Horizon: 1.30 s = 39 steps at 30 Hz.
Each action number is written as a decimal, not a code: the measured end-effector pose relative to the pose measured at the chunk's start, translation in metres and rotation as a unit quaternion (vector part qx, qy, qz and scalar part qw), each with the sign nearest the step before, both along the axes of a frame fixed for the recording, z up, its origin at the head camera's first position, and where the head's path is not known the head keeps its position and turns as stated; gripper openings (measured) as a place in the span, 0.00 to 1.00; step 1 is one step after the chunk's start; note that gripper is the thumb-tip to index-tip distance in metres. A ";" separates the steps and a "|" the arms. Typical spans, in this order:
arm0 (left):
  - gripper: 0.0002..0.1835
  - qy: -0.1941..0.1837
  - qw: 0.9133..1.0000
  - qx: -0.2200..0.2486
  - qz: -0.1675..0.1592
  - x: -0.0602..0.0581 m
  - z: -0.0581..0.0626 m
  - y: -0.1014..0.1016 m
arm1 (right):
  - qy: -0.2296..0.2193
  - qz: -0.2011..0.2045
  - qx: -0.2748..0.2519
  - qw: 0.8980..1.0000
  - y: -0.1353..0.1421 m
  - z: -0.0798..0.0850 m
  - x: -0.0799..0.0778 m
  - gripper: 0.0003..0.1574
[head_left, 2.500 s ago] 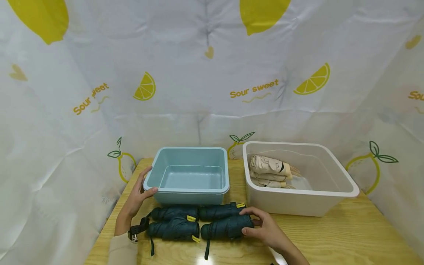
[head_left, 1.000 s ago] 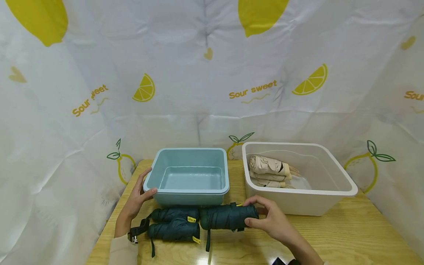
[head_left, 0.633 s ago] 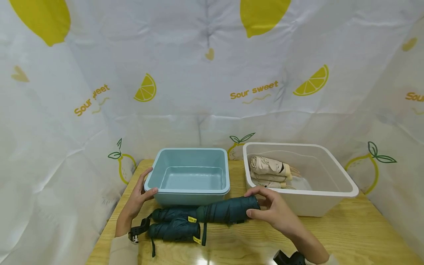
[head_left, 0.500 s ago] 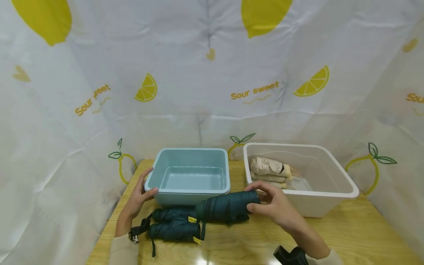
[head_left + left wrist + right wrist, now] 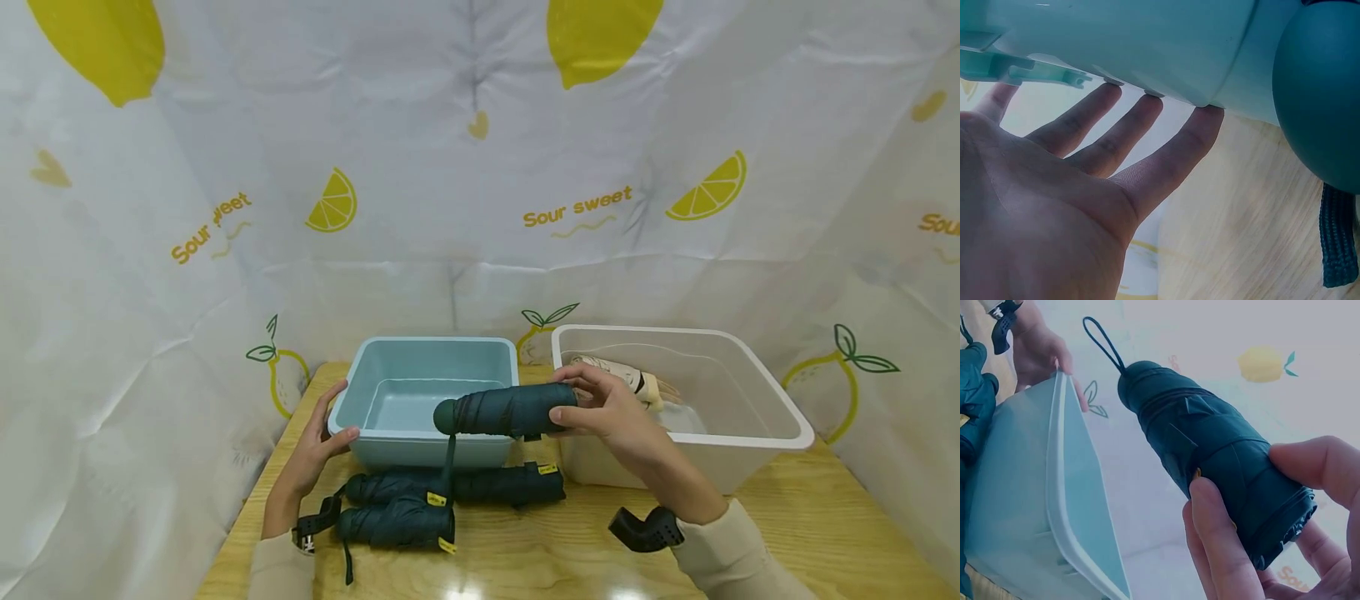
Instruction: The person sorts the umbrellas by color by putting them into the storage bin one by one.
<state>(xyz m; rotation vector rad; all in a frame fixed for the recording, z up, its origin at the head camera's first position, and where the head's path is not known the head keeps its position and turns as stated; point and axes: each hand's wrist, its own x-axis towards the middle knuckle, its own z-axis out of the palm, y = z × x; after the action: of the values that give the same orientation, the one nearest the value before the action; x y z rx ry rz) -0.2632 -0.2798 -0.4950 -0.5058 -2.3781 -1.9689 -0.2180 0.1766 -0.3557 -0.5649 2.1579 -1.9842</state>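
The right hand [image 5: 611, 412] has raised one umbrella [image 5: 495, 412] off the table [image 5: 540, 550]; it now appears above the front rim of the blue bin [image 5: 405, 452]. Thumb and fingers clamp its end. Left hand [image 5: 307, 450]: fingers apart, touching the bin. Pickup judged complete; three others [image 5: 397, 523] lie on the table.

The left hand [image 5: 309, 454] reaches forward, fingers [image 5: 1179, 156] nearly straight and spread, thumb [image 5: 341, 439] held apart. The right hand [image 5: 613, 415], lifted at the end of an inward-slanting forearm [image 5: 731, 546], grips with its thumb opposite bent fingers.
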 end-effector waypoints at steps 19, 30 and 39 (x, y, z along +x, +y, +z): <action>0.42 -0.001 1.000 -0.009 0.011 -0.001 -0.003 0.000 | -0.071 0.015 -0.053 0.996 -0.036 0.024 -0.047 0.27; 0.43 -0.003 1.000 -0.005 0.011 -0.003 -0.004 -0.002 | -0.094 -0.006 -0.045 0.995 -0.053 0.020 -0.068 0.23; 0.43 -0.001 1.000 -0.007 0.012 -0.003 -0.003 -0.001 | -0.119 -0.018 -0.048 0.992 -0.069 0.017 -0.087 0.26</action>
<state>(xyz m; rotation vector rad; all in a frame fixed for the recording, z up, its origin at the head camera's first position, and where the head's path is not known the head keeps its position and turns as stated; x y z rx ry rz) -0.2659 -0.2805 -0.4977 -0.4722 -2.3895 -1.9453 -0.3048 0.1078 -0.3385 -0.2874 1.9539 -2.0633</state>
